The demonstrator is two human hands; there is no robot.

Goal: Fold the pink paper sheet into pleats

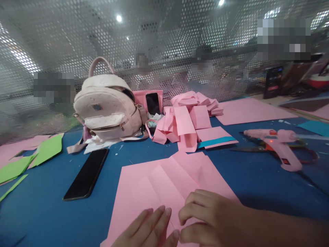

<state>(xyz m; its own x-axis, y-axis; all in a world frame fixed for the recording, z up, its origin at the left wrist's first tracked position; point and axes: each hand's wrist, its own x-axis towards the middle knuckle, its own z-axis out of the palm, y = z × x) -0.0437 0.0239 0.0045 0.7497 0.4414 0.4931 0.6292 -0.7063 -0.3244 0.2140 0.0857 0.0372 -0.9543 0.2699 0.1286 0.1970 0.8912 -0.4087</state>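
Observation:
A creased, folded piece of pink paper (164,181) lies over a larger pink sheet (123,192) in front of me. My left hand (151,228) rests flat on its near part, fingers stretched out and thumb pointing toward the other hand. From the right comes my right hand (209,214), its fingers curled and closed at the folded paper's near edge. The two thumbs almost meet there. Part of the paper under both hands is hidden.
Left of the sheet lies a black phone (87,175), with green paper (48,151) beyond. A pale backpack (110,106) stands behind, beside a pile of folded pink paper pieces (185,120). A pink glue gun (280,144) with a lit light lies right, over scissors (249,149).

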